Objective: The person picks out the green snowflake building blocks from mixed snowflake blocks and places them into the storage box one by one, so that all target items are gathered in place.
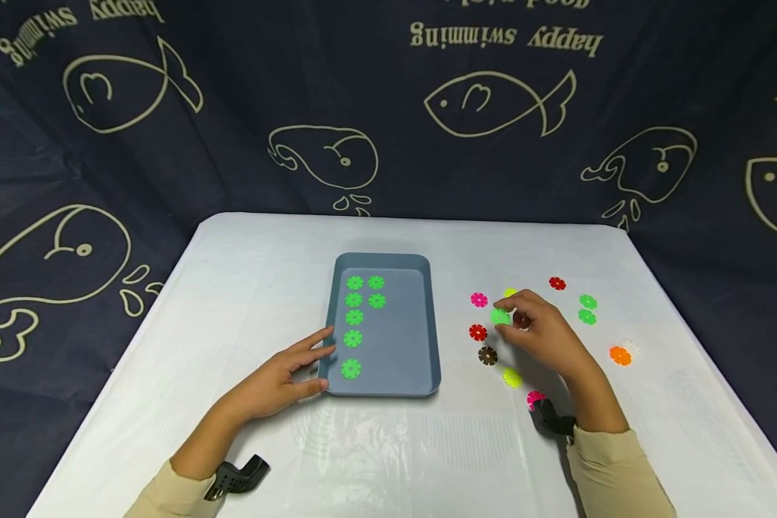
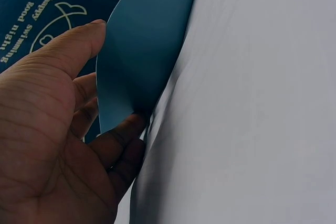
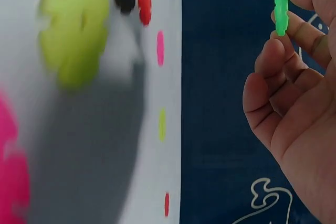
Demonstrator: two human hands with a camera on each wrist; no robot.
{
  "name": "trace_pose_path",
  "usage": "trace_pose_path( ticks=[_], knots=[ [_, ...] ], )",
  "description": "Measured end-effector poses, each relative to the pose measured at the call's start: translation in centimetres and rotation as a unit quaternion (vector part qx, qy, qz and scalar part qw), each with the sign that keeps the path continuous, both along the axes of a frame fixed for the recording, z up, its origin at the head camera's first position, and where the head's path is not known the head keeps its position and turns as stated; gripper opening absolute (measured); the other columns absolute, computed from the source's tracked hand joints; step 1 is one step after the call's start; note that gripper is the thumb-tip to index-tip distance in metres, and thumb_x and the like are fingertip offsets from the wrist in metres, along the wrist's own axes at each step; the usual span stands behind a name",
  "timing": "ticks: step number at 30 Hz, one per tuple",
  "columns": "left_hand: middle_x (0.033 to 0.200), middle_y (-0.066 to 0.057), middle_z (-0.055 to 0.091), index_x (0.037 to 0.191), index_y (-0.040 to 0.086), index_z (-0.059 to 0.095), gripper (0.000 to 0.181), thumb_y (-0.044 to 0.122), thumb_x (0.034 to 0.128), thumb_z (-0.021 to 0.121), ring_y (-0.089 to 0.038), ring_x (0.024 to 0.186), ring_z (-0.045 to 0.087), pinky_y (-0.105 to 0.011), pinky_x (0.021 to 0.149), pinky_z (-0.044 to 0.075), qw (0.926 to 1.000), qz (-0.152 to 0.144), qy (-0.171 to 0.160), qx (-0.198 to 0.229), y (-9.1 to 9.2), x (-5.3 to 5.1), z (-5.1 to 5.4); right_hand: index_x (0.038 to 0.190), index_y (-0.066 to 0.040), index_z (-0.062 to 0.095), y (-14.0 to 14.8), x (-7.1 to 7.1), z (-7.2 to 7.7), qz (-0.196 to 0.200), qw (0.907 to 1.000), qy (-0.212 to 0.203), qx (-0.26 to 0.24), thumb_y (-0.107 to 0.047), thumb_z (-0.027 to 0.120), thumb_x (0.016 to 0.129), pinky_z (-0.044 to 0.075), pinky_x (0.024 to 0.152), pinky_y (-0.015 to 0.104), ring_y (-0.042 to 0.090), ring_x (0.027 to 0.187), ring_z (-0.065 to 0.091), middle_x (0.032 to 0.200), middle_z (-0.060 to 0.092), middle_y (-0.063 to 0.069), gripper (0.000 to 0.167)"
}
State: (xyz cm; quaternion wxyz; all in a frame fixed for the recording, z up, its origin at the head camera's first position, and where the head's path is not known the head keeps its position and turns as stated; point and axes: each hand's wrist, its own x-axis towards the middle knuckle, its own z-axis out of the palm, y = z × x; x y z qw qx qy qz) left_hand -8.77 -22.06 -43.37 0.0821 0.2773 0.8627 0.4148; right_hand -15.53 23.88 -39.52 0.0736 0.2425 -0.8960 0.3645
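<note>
A blue-grey tray [image 1: 401, 331] lies on the table with several green notched plastic discs [image 1: 354, 316] set in two columns toward its left side. My left hand [image 1: 272, 381] rests at the tray's left edge, its fingers spread and touching the side wall, as the left wrist view also shows. Over the scattered discs to the right of the tray, my right hand [image 1: 547, 334] pinches a green notched disc [image 3: 282, 11] between thumb and fingers, raised above the table. A dark brown disc [image 1: 521, 320] shows partly behind those fingers.
Around the right hand lie loose discs: a pink disc [image 1: 479, 300], a red disc [image 1: 478, 332], a yellow disc [image 1: 512, 378] and others. Farther right are two green discs [image 1: 587, 309] and an orange disc [image 1: 620, 355] beside a white one. A dark printed curtain [image 1: 388, 101] hangs behind the table.
</note>
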Motion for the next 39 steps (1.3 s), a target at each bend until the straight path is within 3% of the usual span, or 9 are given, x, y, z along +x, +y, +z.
trace_pose_path(
  ticks=[9, 16, 24, 31, 39],
  knots=[
    [0.163, 0.005, 0.023, 0.147, 0.007, 0.049, 0.067, 0.044, 0.0943, 0.066, -0.021, 0.145, 0.028, -0.051, 0.107, 0.037, 1.0000, 0.003, 0.002, -0.006, -0.1, 0.0, -0.1, 0.113, -0.008, 0.070, -2.4, -0.7, 0.4, 0.035, 0.9991, -0.013, -0.021, -0.002, 0.074, 0.086, 0.045, 0.070, 0.026, 0.018, 0.080, 0.053, 0.101, 0.059, -0.002, 0.028],
    [0.163, 0.007, 0.023, 0.147, 0.007, 0.049, 0.067, 0.045, 0.0942, 0.066, -0.021, 0.145, 0.027, -0.051, 0.108, 0.037, 1.0000, 0.003, 0.001, -0.008, -0.1, 0.0, -0.1, 0.115, -0.006, 0.071, -4.4, -1.4, 0.8, 0.058, 0.9982, -0.012, -0.013, -0.005, 0.076, 0.086, 0.047, 0.071, 0.031, 0.014, 0.076, 0.053, 0.103, 0.061, -0.001, 0.029],
    [0.163, 0.007, 0.023, 0.146, 0.006, 0.050, 0.066, 0.044, 0.0944, 0.067, -0.021, 0.145, 0.028, -0.051, 0.107, 0.037, 1.0000, 0.002, 0.000, -0.005, -0.1, 0.0, -0.1, 0.117, -0.008, 0.070, -6.8, -2.5, 0.7, 0.088, 0.9952, -0.043, -0.002, -0.008, 0.074, 0.088, 0.046, 0.057, 0.029, 0.016, 0.070, 0.051, 0.104, 0.058, -0.001, 0.029],
    [0.162, 0.008, 0.023, 0.147, 0.007, 0.050, 0.066, 0.044, 0.0940, 0.067, -0.021, 0.145, 0.028, -0.050, 0.108, 0.037, 1.0000, 0.004, 0.000, -0.002, -0.1, 0.0, -0.2, 0.117, -0.006, 0.070, -8.2, -3.3, 0.3, 0.110, 0.9931, -0.041, 0.006, -0.009, 0.076, 0.088, 0.046, 0.062, 0.030, 0.018, 0.078, 0.052, 0.104, 0.058, 0.000, 0.030],
    [0.162, 0.007, 0.024, 0.146, 0.007, 0.050, 0.066, 0.044, 0.0941, 0.067, -0.021, 0.145, 0.029, -0.050, 0.107, 0.038, 1.0000, 0.006, 0.003, -0.003, -0.1, 0.0, -0.2, 0.112, -0.012, 0.071, -9.5, -3.8, 0.2, 0.130, 0.9904, -0.046, 0.007, -0.012, 0.077, 0.088, 0.047, 0.066, 0.030, 0.016, 0.080, 0.053, 0.101, 0.058, -0.001, 0.025]
  ],
)
